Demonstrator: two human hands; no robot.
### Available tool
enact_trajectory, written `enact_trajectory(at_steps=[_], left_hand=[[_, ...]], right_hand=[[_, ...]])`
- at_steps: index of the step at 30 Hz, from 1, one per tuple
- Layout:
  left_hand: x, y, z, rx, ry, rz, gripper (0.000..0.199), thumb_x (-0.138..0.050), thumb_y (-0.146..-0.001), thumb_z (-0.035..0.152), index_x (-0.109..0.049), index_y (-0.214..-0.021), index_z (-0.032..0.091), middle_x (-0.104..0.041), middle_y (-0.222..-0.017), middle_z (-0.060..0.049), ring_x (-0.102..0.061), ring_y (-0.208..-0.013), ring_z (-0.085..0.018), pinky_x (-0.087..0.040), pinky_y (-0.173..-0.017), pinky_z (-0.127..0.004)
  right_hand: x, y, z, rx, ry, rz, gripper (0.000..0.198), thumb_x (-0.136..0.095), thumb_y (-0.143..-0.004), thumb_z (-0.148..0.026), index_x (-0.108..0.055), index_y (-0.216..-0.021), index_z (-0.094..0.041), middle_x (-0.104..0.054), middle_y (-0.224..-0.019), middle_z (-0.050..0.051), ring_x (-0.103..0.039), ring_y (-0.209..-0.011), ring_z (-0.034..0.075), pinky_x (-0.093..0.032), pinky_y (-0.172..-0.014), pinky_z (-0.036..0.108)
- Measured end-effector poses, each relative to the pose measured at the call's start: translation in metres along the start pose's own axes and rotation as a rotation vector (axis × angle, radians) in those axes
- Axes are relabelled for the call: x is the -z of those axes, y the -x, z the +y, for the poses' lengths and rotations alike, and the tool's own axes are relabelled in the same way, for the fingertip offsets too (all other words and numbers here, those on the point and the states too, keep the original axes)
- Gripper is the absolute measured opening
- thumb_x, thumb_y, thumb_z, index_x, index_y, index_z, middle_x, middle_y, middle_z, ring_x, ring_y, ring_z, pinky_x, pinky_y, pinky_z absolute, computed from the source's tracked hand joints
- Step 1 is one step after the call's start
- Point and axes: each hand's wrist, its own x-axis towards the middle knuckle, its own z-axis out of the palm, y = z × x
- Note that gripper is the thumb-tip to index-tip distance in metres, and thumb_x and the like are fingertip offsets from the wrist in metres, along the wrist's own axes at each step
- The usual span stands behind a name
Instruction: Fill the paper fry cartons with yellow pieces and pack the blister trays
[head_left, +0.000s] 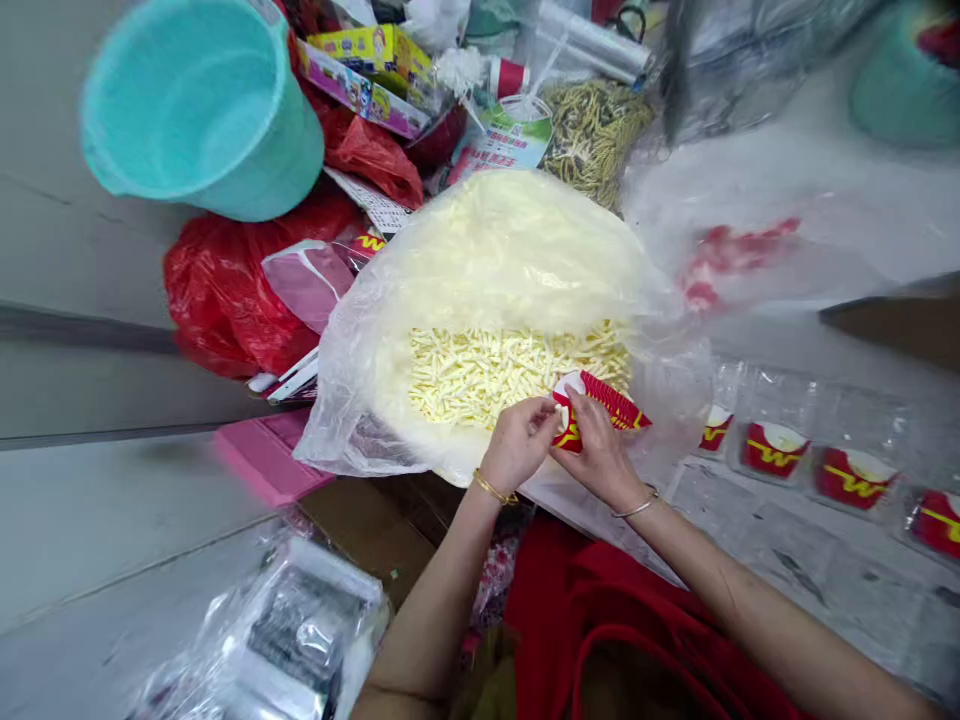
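Over a large clear plastic bag (360, 400), I hold a stack of red fry cartons (619, 405) with yellow marks in my right hand (598, 450), its fingers closed round the near end. My left hand (520, 440) is closed in a pinch at the mouth of the front carton. A pale bit shows by its fingertips, partly hidden. Behind both hands, the bag lies open on many pale yellow fry-shaped sticks (480, 370). A gold bangle (493, 488) circles my left wrist and a silver one (636, 505) my right.
At right, several clear plastic packs hold red cartons (776, 450) in a row. A turquoise bucket (300, 150) and a red plastic bag (225, 290) stand at left. A pink lid-like piece (262, 455) lies below them. Boxes (375, 50) and gold cords (596, 135) crowd the back.
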Motion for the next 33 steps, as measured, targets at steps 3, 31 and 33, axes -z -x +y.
enact_trajectory(at_steps=[3, 31, 33], left_hand=[[-0.011, 0.004, 0.006, -0.010, -0.265, 0.074, 0.014, -0.051, -0.085, 0.019, -0.063, -0.080, 0.019, -0.060, -0.080, -0.001, -0.055, -0.082, -0.015, -0.039, -0.075, -0.029], [-0.086, 0.064, 0.026, -0.400, -0.407, 0.322, 0.025, -0.048, -0.089, 0.018, -0.056, -0.113, 0.017, -0.059, -0.107, -0.008, -0.052, -0.104, -0.020, -0.040, -0.098, -0.041], [-0.100, 0.064, 0.032, -0.433, -0.479, 0.248, 0.026, -0.048, -0.088, 0.016, -0.057, -0.112, 0.015, -0.059, -0.106, -0.009, -0.052, -0.103, -0.021, -0.037, -0.101, -0.046]], right_hand=[[-0.005, 0.003, -0.005, -0.027, -0.054, 0.041, 0.065, -0.059, -0.080, -0.021, -0.029, -0.138, -0.015, -0.046, -0.125, 0.014, -0.041, -0.118, 0.026, -0.039, -0.102, 0.045], [0.024, 0.059, -0.019, -0.091, -0.088, 0.323, 0.045, -0.039, -0.092, -0.021, -0.031, -0.137, -0.021, -0.046, -0.124, 0.013, -0.043, -0.117, 0.023, -0.039, -0.101, 0.049], [0.034, 0.070, -0.013, -0.115, -0.093, 0.324, 0.044, -0.038, -0.093, -0.020, -0.031, -0.137, -0.023, -0.046, -0.123, 0.011, -0.043, -0.116, 0.021, -0.040, -0.101, 0.046]])
